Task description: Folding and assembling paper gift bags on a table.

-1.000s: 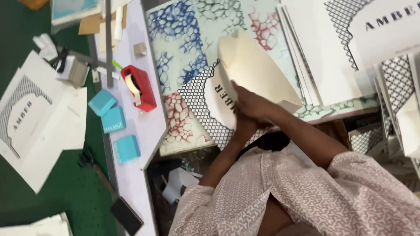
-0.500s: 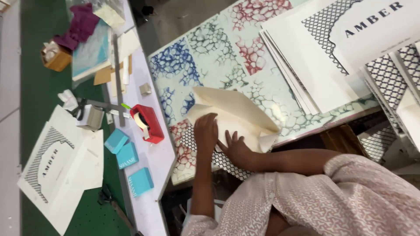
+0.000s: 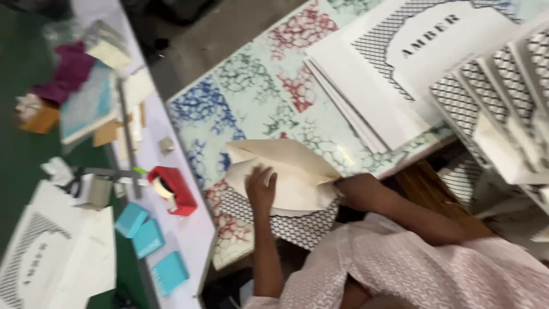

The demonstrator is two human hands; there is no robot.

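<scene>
The left hand (image 3: 261,189) is pressing flat, fingers spread, on the cream folded card (image 3: 283,174) lying near the worktop (image 3: 251,97) edge; the right hand (image 3: 342,189) is gripping its right edge. Pressing evenly should crease it cleanly.

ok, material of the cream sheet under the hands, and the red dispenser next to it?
Cream sheet: looks like thin card or heavy paper, matte; it holds sharp folds and shows no glare under the left hand. Red tape dispenser: likely moulded plastic, smooth and slightly glossy, in one solid colour with rounded edges. The picture is blurred, so neither is certain.
</scene>
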